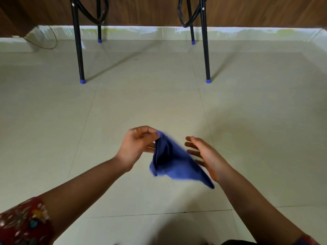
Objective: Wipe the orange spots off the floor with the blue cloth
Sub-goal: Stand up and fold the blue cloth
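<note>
Head view: left hand (136,147) is pinching a corner of the blue cloth (173,161) between thumb and curled fingers, dangling it above the tiled floor (141,103); right hand (203,156), fingers straight, is touching its lower edge, likely spreading it; no orange spots showing

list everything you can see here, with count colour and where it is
blue cloth: one, blue, hanging in mid-air, centre
floor: one, cream tiles, below; no orange spots visible
legs: four, black with blue caps, standing at top
cables: two loops, black, hanging among the legs
wall panel: one, brown wood, top edge
wire: one, dark, far left
sleeve: one, red floral, bottom left
left hand: one, pinches the cloth's top corner
right hand: one, open, beside the cloth
</note>
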Action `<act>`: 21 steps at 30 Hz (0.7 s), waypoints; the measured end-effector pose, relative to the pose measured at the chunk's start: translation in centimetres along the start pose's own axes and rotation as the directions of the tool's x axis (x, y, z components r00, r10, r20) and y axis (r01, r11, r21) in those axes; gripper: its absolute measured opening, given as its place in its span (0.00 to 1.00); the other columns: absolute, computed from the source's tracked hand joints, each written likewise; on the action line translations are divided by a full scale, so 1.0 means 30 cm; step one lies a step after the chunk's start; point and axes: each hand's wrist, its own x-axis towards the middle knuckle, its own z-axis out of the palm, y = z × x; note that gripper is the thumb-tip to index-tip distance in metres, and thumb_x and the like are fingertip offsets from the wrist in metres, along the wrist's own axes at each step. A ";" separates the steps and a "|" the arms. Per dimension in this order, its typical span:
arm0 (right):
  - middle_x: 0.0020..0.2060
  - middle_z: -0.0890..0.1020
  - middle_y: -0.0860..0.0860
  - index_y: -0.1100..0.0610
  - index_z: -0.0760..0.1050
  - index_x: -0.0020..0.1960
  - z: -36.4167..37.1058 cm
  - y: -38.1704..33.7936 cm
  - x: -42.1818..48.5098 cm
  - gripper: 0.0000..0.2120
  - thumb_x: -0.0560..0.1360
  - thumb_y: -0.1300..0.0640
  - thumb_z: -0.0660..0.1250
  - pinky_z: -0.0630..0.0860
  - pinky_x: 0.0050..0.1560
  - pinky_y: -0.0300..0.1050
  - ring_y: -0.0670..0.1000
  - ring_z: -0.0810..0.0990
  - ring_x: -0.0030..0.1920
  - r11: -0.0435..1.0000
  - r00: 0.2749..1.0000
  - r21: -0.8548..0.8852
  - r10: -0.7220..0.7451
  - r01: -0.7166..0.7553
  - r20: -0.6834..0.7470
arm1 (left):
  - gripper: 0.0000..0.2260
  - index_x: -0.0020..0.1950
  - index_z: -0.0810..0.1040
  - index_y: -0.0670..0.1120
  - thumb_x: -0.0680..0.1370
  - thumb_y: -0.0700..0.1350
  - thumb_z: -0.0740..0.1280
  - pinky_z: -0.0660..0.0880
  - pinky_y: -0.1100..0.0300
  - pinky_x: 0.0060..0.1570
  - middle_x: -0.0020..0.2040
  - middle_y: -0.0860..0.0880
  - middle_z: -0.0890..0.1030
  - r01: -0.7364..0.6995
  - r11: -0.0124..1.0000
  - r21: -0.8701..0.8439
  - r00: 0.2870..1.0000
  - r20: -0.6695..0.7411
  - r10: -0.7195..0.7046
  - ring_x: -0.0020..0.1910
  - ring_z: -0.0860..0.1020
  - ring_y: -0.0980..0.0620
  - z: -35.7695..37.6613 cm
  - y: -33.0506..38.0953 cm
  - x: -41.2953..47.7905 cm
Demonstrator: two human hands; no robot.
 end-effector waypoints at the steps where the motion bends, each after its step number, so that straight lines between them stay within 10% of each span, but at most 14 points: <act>1: 0.56 0.81 0.43 0.48 0.76 0.60 -0.009 0.009 0.007 0.14 0.81 0.45 0.56 0.72 0.59 0.44 0.45 0.79 0.56 0.996 0.996 -0.050 -0.075 0.073 -0.049 | 0.06 0.44 0.80 0.39 0.78 0.37 0.65 0.78 0.57 0.38 0.38 0.44 0.82 0.026 0.999 -0.023 1.000 -0.005 -0.026 0.37 0.82 0.47 -0.001 0.004 -0.004; 10: 0.45 0.81 0.42 0.43 0.72 0.57 0.102 -0.071 -0.047 0.17 0.71 0.44 0.73 0.78 0.49 0.40 0.41 0.81 0.43 0.793 0.873 -0.380 -0.477 0.477 0.102 | 0.06 0.49 0.79 0.37 0.77 0.39 0.66 0.82 0.54 0.45 0.41 0.43 0.83 0.085 0.996 -0.024 0.996 -0.035 -0.086 0.40 0.83 0.44 0.026 0.105 0.026; 14: 0.38 0.82 0.47 0.49 0.77 0.45 0.083 -0.195 -0.020 0.03 0.73 0.53 0.70 0.78 0.50 0.54 0.48 0.80 0.39 0.775 0.836 -0.339 -0.545 0.533 0.068 | 0.05 0.43 0.78 0.41 0.77 0.41 0.66 0.77 0.61 0.37 0.37 0.46 0.80 0.084 0.993 0.080 0.996 0.026 -0.087 0.34 0.79 0.50 0.018 0.198 0.058; 21: 0.37 0.79 0.49 0.55 0.76 0.41 0.151 -0.545 -0.148 0.04 0.75 0.60 0.65 0.74 0.40 0.37 0.47 0.77 0.39 0.857 0.828 -0.091 -0.455 0.507 0.327 | 0.23 0.49 0.72 0.34 0.77 0.57 0.61 0.70 0.54 0.49 0.42 0.44 0.74 -0.161 0.983 0.091 0.984 0.088 0.153 0.42 0.73 0.50 -0.074 0.492 0.022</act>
